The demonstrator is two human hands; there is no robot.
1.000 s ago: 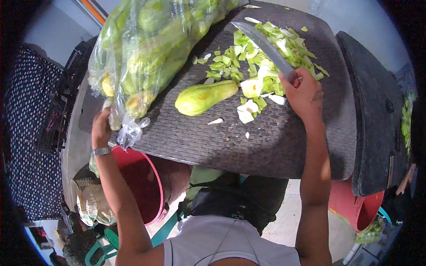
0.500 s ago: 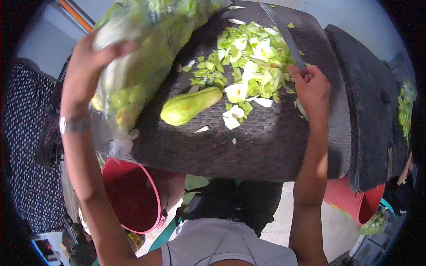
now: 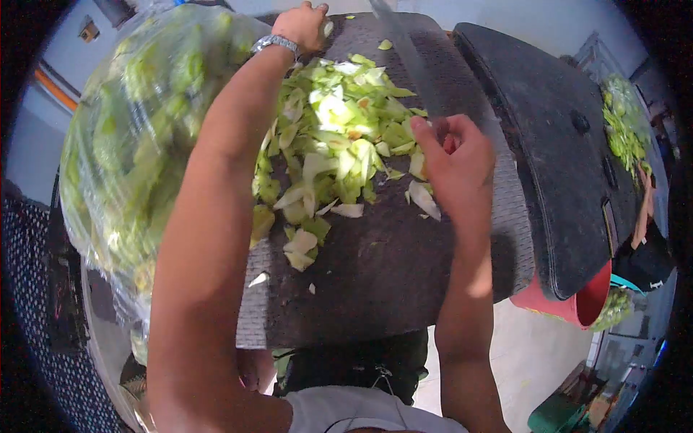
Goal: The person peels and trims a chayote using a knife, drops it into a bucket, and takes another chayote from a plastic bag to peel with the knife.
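My right hand [image 3: 462, 162] is closed around the handle of a knife [image 3: 411, 61], whose blade points to the far side and looks blurred. Beside it lies a loose heap of pale green peelings [image 3: 346, 137] on the dark woven tabletop [image 3: 375, 267]. My left hand [image 3: 302, 27] is stretched to the table's far edge, fingers curled; a small pale scrap shows at the fingertips, and what they grip, if anything, is unclear. A large clear plastic bag of green chayotes [image 3: 151, 115] stands left of my left forearm. Part of a chayote [image 3: 261, 224] shows beside that forearm, mostly hidden.
A black padded panel [image 3: 548, 151] stands along the table's right side, with a red bucket [image 3: 570, 299] below it. Farther right is another plastic bag with green vegetables [image 3: 624, 123]. Single peel scraps [image 3: 302, 249] lie nearer my body.
My left hand has moved from the bag to the table's far edge. My view has shifted, so the bag shows fuller. The knife stays in my right hand, and my forearm now covers most of the chayote.
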